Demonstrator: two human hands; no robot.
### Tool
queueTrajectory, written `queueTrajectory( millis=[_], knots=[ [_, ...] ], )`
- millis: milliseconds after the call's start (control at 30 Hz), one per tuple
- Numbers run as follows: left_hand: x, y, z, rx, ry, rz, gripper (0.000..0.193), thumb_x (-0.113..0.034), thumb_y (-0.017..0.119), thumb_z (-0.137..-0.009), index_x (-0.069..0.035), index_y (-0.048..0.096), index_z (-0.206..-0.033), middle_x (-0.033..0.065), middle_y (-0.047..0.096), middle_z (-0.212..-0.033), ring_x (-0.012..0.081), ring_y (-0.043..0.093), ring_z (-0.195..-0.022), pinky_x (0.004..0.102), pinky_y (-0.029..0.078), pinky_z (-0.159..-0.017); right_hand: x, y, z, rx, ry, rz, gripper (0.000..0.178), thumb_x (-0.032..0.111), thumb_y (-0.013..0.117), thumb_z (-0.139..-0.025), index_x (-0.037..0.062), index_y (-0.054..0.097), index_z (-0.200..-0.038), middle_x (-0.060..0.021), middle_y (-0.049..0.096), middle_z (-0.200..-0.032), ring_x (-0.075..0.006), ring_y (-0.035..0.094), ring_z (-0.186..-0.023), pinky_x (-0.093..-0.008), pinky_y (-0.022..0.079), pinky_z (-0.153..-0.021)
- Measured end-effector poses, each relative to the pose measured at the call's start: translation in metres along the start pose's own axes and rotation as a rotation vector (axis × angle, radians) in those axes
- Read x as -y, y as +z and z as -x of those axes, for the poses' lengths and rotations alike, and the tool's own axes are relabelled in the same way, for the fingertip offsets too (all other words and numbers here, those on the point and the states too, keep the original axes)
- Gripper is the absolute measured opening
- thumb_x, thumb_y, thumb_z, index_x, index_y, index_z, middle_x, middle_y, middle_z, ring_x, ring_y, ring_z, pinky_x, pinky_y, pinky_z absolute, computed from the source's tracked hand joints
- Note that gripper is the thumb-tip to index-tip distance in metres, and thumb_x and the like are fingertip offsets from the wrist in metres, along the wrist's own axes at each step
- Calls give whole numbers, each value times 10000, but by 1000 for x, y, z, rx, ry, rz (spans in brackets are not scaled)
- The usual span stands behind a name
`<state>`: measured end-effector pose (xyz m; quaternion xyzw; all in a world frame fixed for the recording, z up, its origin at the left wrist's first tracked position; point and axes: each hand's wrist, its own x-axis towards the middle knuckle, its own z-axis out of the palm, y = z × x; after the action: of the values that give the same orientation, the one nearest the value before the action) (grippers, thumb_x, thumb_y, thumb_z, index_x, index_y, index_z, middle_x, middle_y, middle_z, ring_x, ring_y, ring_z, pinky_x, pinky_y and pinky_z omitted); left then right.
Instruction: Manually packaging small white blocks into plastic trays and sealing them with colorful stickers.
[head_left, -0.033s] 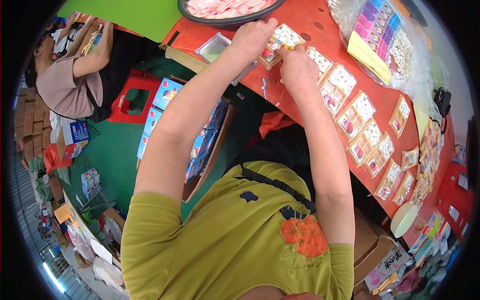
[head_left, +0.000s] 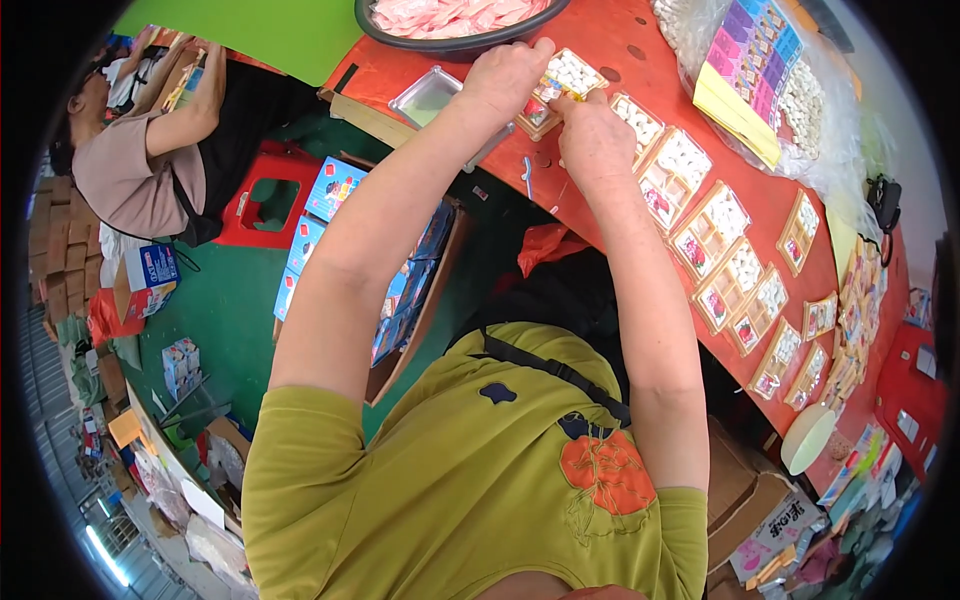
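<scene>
My left hand [head_left: 508, 80] reaches to the far end of the red table, with its fingers bent at the left edge of a compartment tray [head_left: 575, 72] full of white pieces. My right hand [head_left: 597, 140] is at the tray's near right side, its fingertips pressed together. A small yellow bit shows between the two hands, too small to name. What each hand pinches, if anything, is hidden. To the right of my right hand, a row of similar wooden-looking trays [head_left: 683, 160] holds white pieces and small red-printed packets.
A black basin [head_left: 460, 42] of pink packets stands beyond my left hand. Nearer lies a clear plastic box [head_left: 425, 95]. Bags of white pieces under printed sheets [head_left: 750, 70] sit far right. Below my left arm is a carton of blue boxes [head_left: 400, 290]. Another person [head_left: 150, 150] works at left.
</scene>
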<state>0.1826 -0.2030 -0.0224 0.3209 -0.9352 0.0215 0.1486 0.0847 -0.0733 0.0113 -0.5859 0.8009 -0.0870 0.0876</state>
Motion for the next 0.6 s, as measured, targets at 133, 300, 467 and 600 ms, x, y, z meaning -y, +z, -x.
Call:
queueTrajectory(
  millis=[133, 300, 467, 600],
  knots=[
    [-1, -3, 4, -7, -25, -49, 139, -56, 584, -843, -29, 511, -959, 191, 686, -823, 337, 708, -817, 422, 580, -681, 2, 1, 0, 7, -11, 10, 366, 85, 544, -871, 237, 711, -1159, -138, 615, -1109, -312, 667, -966, -429, 536, -841],
    [-12, -28, 15, -30, -152, -137, 139, -68, 590, -839, 0, 571, -959, 174, 703, -824, 324, 719, -771, 399, 586, -658, -1, 4, -1, 3, -18, -9, 357, 87, 538, -879, 218, 714, -1160, -158, 608, -1118, -313, 672, -971, -427, 540, -843],
    [-11, -29, 18, 169, -357, -74, 398, -415, 613, -902, -29, 708, -876, 170, 711, -912, 337, 672, -966, 514, 476, -818, -5, 5, 0, -60, -71, -50, 234, 112, 596, -849, 119, 733, -1040, -180, 601, -1104, -313, 691, -938, -411, 568, -806],
    [-7, -25, 7, 268, -467, 58, 496, -514, 649, -848, -23, 716, -884, 161, 716, -957, 329, 643, -1044, 521, 429, -893, -2, 8, 1, -16, -34, -40, 311, 133, 528, -900, 202, 715, -1139, -158, 603, -1109, -322, 675, -949, -427, 548, -828]
  ],
)
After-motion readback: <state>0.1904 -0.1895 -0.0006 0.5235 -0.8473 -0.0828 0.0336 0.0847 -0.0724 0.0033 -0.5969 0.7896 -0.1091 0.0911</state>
